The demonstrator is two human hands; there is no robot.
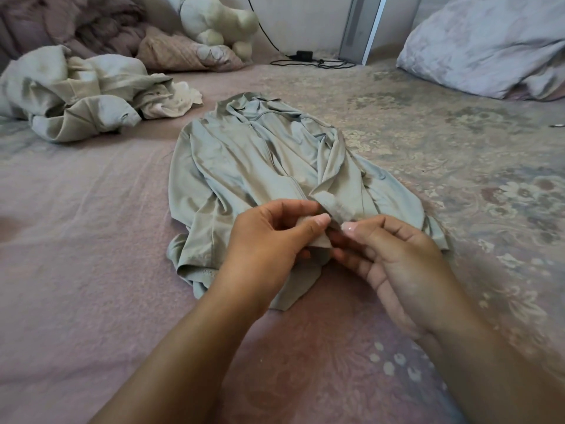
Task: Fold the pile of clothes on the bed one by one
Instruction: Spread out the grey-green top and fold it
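The jacket (260, 166), pale green, lies spread on the bed (91, 224) and stretches away from the fingers toward the wall. The left hand (269, 243) pinches a fold of its cloth between thumb and curled fingers (305, 206); the right hand (394, 258) pinches the same edge just beside it, the thumbs nearly touching. Far left of the fingers sits the pile of clothes (82, 93); far right, a pillow (489, 44).
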